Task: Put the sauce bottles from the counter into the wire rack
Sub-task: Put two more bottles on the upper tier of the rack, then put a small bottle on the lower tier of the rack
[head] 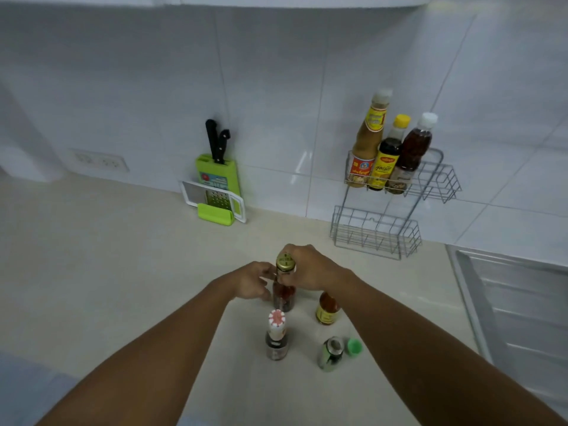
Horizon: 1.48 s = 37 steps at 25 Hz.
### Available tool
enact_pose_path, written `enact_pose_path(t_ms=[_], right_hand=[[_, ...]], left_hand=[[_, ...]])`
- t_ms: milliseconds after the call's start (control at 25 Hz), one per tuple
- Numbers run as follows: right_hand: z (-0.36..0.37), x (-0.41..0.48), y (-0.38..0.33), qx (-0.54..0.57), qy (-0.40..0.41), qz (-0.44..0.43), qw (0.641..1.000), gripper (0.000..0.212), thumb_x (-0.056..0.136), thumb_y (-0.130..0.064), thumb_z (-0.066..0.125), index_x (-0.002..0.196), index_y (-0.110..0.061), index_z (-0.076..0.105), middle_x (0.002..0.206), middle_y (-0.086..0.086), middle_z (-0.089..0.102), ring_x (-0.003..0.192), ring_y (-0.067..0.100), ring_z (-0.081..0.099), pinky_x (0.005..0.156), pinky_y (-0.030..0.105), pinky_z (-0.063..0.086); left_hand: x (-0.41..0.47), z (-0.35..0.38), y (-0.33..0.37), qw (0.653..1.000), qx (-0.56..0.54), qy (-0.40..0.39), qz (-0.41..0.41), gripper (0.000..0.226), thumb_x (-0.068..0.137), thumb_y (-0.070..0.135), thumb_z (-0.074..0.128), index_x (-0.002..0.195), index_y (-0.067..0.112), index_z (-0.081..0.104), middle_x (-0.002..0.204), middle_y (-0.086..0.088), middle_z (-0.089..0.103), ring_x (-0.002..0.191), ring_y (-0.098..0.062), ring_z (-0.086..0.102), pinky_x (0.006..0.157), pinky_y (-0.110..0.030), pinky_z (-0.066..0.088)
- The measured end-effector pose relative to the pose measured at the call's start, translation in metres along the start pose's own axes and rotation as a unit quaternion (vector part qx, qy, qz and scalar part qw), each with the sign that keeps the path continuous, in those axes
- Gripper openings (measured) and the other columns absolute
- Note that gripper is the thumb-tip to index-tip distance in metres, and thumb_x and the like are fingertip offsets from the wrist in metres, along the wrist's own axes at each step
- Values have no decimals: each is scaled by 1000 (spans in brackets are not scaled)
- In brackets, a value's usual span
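Observation:
A red sauce bottle with a gold cap (284, 295) stands on the counter in the middle. My right hand (310, 267) grips its neck just under the cap. My left hand (255, 282) touches the bottle's left side with its fingers. Nearer me stand a dark bottle with a red-and-white cap (276, 339), an orange sauce bottle (327, 310) partly behind my right wrist, and a green-labelled bottle (331, 353). A two-tier wire rack (430, 179) leans on the tiled wall at the right. Its top tier holds three bottles (385, 155); its bottom tier (375, 233) holds nothing.
A green lid (354, 346) lies beside the green-labelled bottle. A green knife holder with black-handled knives (217, 167) and a grater (215, 199) lean on the wall at centre-left. A wall socket (100, 161) is at left. A metal sink drainer (516, 302) lies at right.

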State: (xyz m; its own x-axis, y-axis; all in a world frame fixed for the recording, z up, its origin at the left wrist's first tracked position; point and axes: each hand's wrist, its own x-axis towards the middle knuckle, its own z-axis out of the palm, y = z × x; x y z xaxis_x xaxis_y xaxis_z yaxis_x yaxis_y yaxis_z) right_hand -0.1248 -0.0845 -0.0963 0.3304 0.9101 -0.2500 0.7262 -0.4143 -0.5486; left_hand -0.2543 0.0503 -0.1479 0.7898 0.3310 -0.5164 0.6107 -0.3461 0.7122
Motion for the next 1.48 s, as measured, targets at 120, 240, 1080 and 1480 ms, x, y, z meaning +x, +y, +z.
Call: enact_pose_path(t_ms=[120, 240, 1080, 1480], right_hand=[[9, 3, 5, 17, 54, 5, 998, 28, 75, -26, 82, 95, -12, 69, 94, 7, 72, 86, 23, 68, 77, 40, 59], [9, 0, 5, 44, 82, 17, 995, 23, 72, -23, 85, 86, -12, 71, 86, 5, 73, 77, 19, 66, 63, 24, 51], [-199, -80, -23, -269, 283, -114, 914, 59, 99, -51, 12, 87, -24, 64, 77, 2, 66, 68, 21, 63, 66, 43, 56], [-215, -70, -7, 41, 239, 116, 963, 52, 99, -45, 31, 91, -10, 69, 94, 12, 72, 87, 28, 66, 83, 43, 52]], left_hand=[[5, 19, -11, 997, -26, 63, 36, 51, 75, -2, 77, 122, 10, 60, 126, -11, 63, 104, -23, 59, 97, -37, 51], [7, 24, -16, 994, -41, 78, 60, 54, 68, 7, 85, 114, 21, 61, 119, -9, 66, 106, -27, 63, 96, -40, 53], [-56, -28, 186, 955, 0, 46, 292, 29, 59, 11, 77, 85, 17, 63, 75, 4, 68, 67, -12, 65, 71, -38, 58], [-36, -13, 218, 949, 102, 200, 220, 31, 60, 31, 76, 86, 29, 60, 76, 8, 66, 67, -15, 63, 66, -37, 56]])
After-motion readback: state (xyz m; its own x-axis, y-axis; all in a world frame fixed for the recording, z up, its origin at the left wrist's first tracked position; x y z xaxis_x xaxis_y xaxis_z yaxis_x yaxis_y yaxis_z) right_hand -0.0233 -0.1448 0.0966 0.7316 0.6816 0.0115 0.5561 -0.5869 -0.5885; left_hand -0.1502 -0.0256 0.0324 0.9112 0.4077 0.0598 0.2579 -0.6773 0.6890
